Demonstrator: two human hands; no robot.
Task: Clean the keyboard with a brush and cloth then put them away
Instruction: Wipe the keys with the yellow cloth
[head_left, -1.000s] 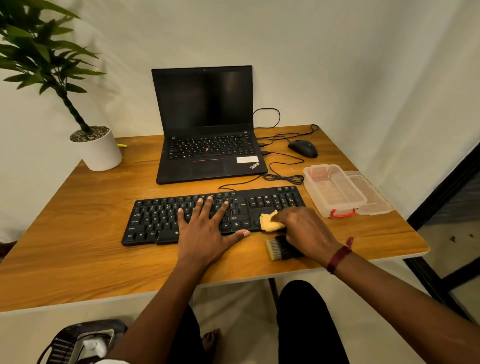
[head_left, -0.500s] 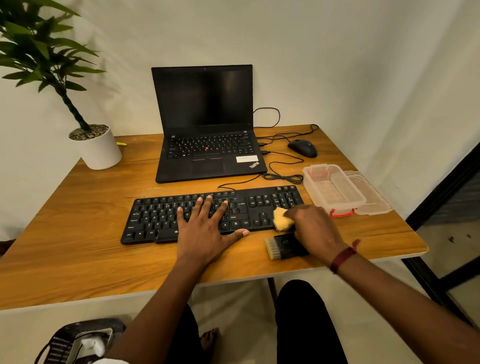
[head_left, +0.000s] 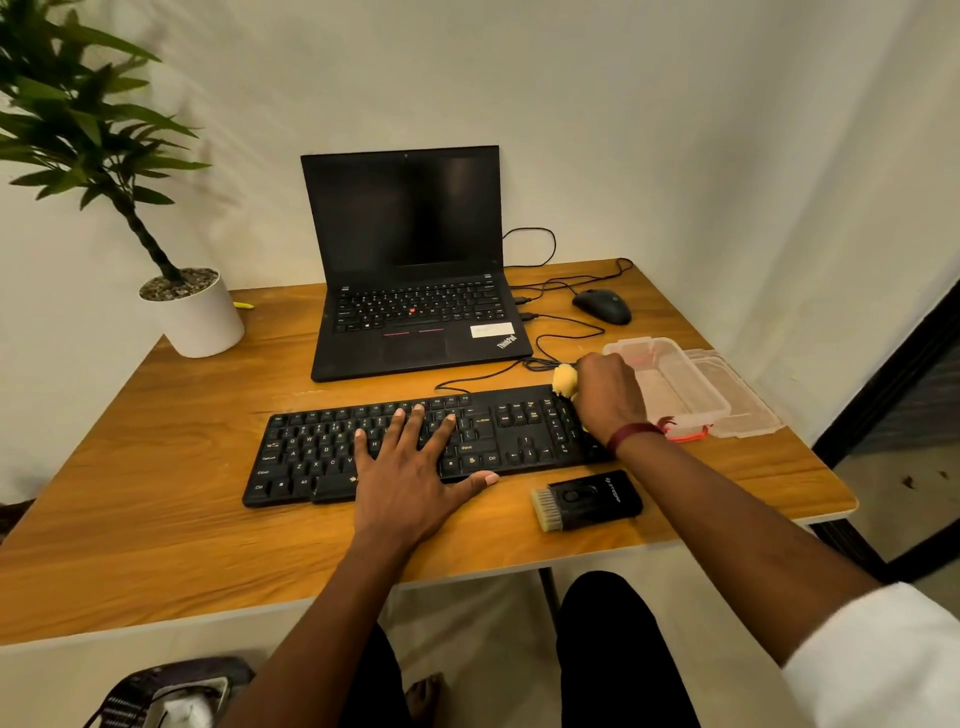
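Note:
A black keyboard (head_left: 322, 452) lies across the wooden table (head_left: 156, 519). My left hand (head_left: 410, 467) rests flat on its middle keys with the fingers spread. My right hand (head_left: 608, 397) grips a bunched yellow cloth (head_left: 564, 380) at the keyboard's far right corner, close to the clear plastic box (head_left: 675, 387). A black brush (head_left: 589, 500) with pale bristles lies on the table in front of the keyboard's right end, apart from both hands.
An open black laptop (head_left: 415, 312) stands behind the keyboard, with a black mouse (head_left: 602, 305) and loose cables (head_left: 550, 358) to its right. The box lid (head_left: 737, 400) lies beside the box. A potted plant (head_left: 200, 317) stands at the far left.
My right hand carried the yellow cloth from the keyboard's front edge, near the brush, up to its far right corner. My left hand stayed on the keys.

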